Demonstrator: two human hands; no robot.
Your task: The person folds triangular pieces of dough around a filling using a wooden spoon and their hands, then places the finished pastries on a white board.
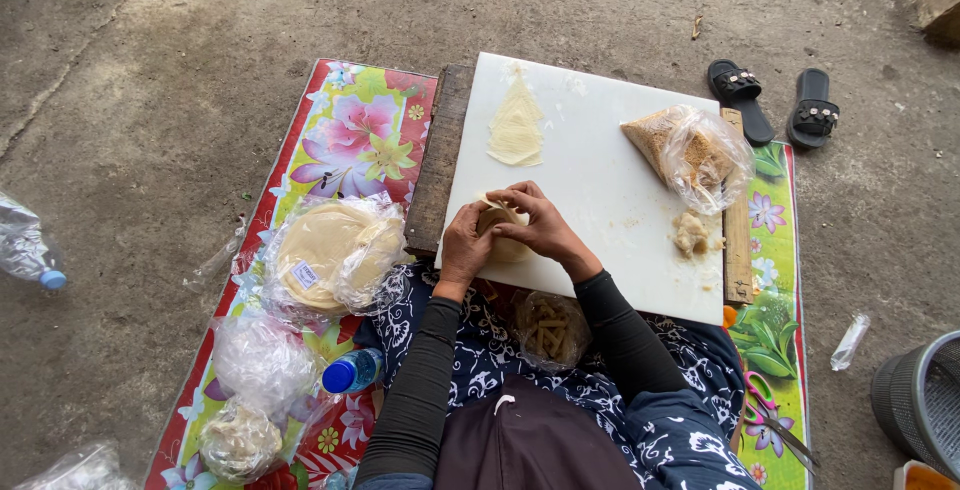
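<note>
Both my hands meet at the near edge of a white cutting board (600, 180). My left hand (466, 247) and my right hand (540, 225) close around a small pale wrapper roll (503, 238), mostly hidden by my fingers. A cut, wedge-shaped pale wrapper (516, 128) lies flat on the board farther up. At the board's right sit a clear bag of brownish filling (690, 155) and a lump of filling (690, 234). A clear bag of finished rolls (551, 330) rests in my lap.
A flowered mat (345, 135) lies under the board. On its left are a bag of round wrappers (325, 250), crumpled plastic bags (262, 360) and a blue-capped bottle (352, 371). Scissors (772, 418) lie at right. Black sandals (775, 102) and a grey basket (925, 400) stand on the concrete.
</note>
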